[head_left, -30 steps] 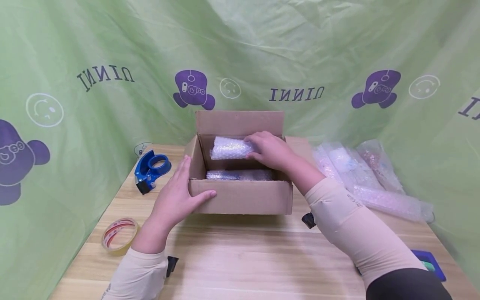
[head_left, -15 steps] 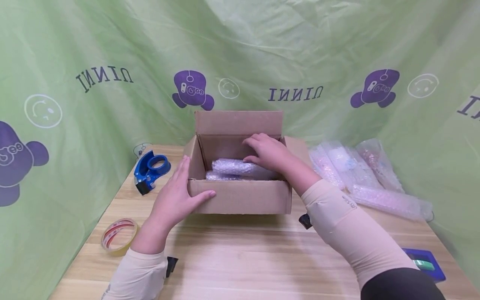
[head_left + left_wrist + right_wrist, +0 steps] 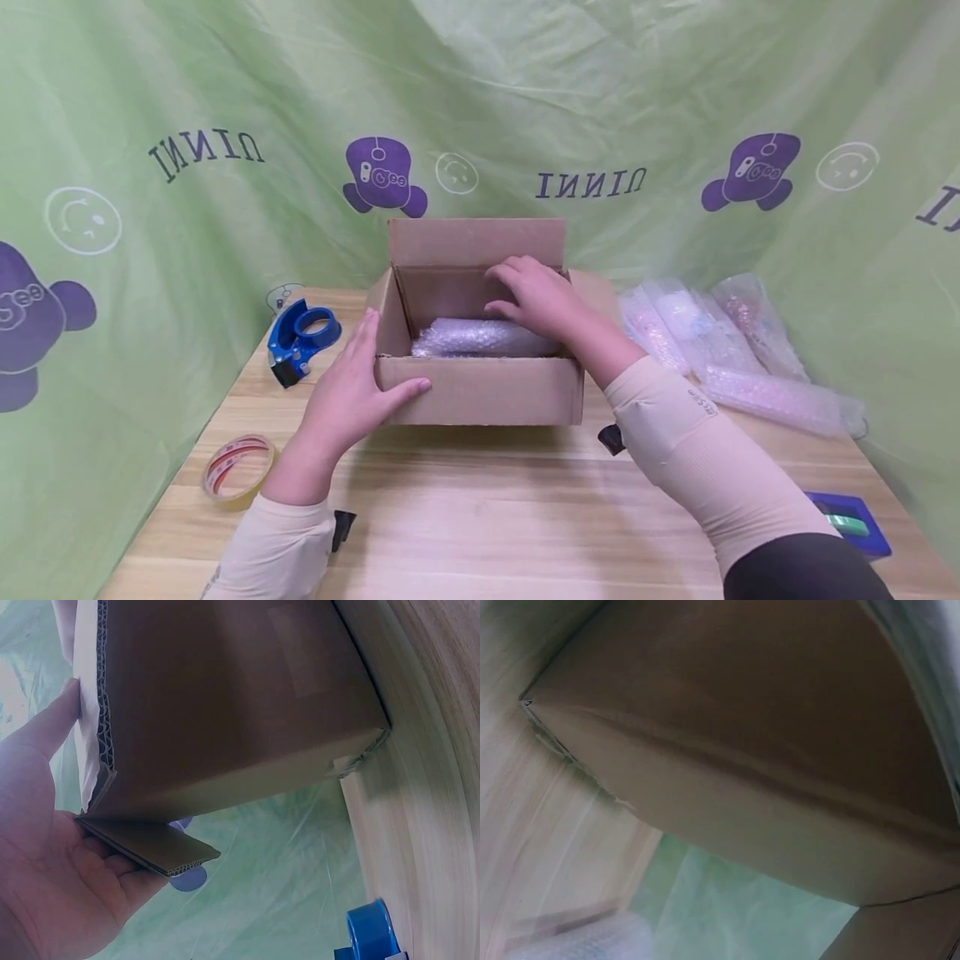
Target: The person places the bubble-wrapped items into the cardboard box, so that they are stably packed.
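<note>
Head view: packing step in hand, it seems — the left hand [image 3: 352, 400] braces the near-left corner of the open cardboard box [image 3: 480, 392] with fingers straight against its walls, thumb on the front, while the right hand [image 3: 536, 298] reaches inside, fingers curled down onto the bubble-wrapped bundle [image 3: 480, 337] lying in the box at the table's far middle. Left wrist view: palm spread flat on the box's side flap [image 3: 150, 851]; right wrist view: only the box wall shows, blurred. Next move likely calls for fetching another wrapped bundle [image 3: 772, 396] from the table's right edge.
</note>
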`<action>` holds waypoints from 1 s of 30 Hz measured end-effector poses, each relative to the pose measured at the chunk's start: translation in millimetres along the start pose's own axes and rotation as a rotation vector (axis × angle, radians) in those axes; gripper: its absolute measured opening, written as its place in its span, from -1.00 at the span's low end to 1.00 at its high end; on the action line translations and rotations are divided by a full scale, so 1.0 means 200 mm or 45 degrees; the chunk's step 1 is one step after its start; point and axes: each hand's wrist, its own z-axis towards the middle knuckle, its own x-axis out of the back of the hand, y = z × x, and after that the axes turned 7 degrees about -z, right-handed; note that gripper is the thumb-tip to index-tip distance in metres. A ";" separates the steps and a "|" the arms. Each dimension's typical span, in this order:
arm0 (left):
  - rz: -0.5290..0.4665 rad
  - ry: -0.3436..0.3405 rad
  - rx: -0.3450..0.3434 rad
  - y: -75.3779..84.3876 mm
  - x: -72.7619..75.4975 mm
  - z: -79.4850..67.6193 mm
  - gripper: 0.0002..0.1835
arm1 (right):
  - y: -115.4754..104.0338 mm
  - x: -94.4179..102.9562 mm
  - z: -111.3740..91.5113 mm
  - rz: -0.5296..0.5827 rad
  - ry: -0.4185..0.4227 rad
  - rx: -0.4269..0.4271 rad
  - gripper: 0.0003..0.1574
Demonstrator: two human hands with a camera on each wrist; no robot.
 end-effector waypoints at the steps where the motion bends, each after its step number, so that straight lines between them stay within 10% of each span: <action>1: 0.000 0.003 -0.004 0.00 0.00 0.00 0.34 | 0.01 0.01 0.00 0.024 0.027 -0.008 -0.39; 14: -0.015 -0.008 0.013 -0.01 -0.01 0.00 0.34 | 0.27 0.31 -0.20 0.154 0.102 -0.155 -0.29; 30: -0.009 -0.005 0.000 0.00 -0.01 0.00 0.34 | 0.72 0.57 -0.73 -0.031 -0.084 -0.455 -0.10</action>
